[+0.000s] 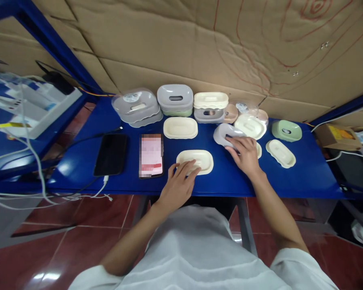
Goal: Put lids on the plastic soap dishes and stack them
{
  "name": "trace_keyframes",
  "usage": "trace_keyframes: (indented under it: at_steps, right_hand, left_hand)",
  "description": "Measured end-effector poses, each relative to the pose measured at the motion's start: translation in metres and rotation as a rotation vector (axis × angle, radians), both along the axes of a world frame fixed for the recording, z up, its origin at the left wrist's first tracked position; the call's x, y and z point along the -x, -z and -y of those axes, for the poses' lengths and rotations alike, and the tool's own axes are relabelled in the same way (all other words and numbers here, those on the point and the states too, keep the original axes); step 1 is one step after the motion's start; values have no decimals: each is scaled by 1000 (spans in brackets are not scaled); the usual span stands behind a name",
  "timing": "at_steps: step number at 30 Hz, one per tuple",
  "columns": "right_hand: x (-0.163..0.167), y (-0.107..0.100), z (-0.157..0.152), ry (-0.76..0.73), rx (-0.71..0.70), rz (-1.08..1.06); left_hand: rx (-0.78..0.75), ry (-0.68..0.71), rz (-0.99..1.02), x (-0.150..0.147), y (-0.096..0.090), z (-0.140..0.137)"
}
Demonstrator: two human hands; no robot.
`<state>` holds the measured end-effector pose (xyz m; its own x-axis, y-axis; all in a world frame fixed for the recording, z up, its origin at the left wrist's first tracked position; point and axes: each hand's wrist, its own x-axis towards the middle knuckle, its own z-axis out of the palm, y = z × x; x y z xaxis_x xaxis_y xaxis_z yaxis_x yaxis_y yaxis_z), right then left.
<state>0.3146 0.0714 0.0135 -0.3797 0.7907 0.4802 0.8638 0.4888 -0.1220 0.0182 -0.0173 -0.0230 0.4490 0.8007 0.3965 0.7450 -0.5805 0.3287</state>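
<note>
A blue metal table [78, 169] stands on red floor tiles [33, 249] against a cardboard-covered wall [175, 44].

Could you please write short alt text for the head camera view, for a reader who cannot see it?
A person's left hand rests on a cream soap dish while the right hand grips a grey soap dish on a blue table. More cream, grey and green dishes line the back, with two phones to the left.

Person wearing a plain white short-sleeved shirt, fabric showing soft folds across the chest, sleeves ending above the elbows, both forearms bare, left hand [178, 186] and right hand [245, 155] wearing no gloves, rings or watch
</note>
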Motion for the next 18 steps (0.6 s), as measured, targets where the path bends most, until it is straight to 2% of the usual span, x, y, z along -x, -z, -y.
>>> trace_keyframes:
  at_steps: [3, 8, 13, 18]
  right_hand:
    - [13, -1, 22, -28, -18, 30]
    - [45, 5, 52, -226, 80, 75]
    - [66, 8, 53, -372, 157, 120]
    - [72, 14, 53, -405, 130, 147]
  left_hand:
    - [-32, -11, 69, 2, 3, 1]
    - [-43, -115, 225, 3, 8, 1]
    - [42, -138, 334, 3, 10, -2]
    - [-48, -82, 265, 4, 12, -5]
